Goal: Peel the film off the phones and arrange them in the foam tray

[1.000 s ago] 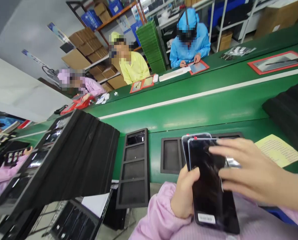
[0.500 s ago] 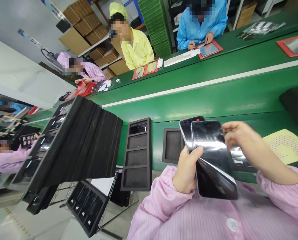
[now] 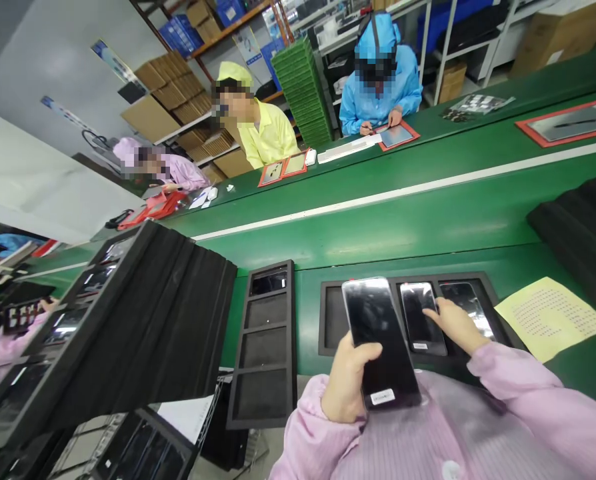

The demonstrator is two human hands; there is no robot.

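My left hand (image 3: pixel 351 377) is closed around a smartphone (image 3: pixel 381 333), thumb across its dark screen. A small white label sits near the phone's lower end. It is held tilted above the front of a black foam tray (image 3: pixel 328 347), partly covering it. Within that tray lies a second smartphone (image 3: pixel 421 327), also with a white label. My right hand (image 3: pixel 455 323) grips this phone's upper right edge between thumb and fingers. A third smartphone (image 3: pixel 471 303) lies in the compartment to the right, partly behind my right hand. The tray's left compartment shows bare foam.
Left of my tray is a long foam tray (image 3: pixel 265 347) with a phone in its far compartment. A tall stack of foam trays (image 3: pixel 178 313) stands further left. A yellow sheet (image 3: pixel 553 317) and dark foam (image 3: pixel 583 227) lie right. Co-workers sit across the green bench (image 3: pixel 403 220).
My left hand held two smartphones; now it holds one. My right hand moved from beside them down to a phone in the tray. The camera view has shifted.
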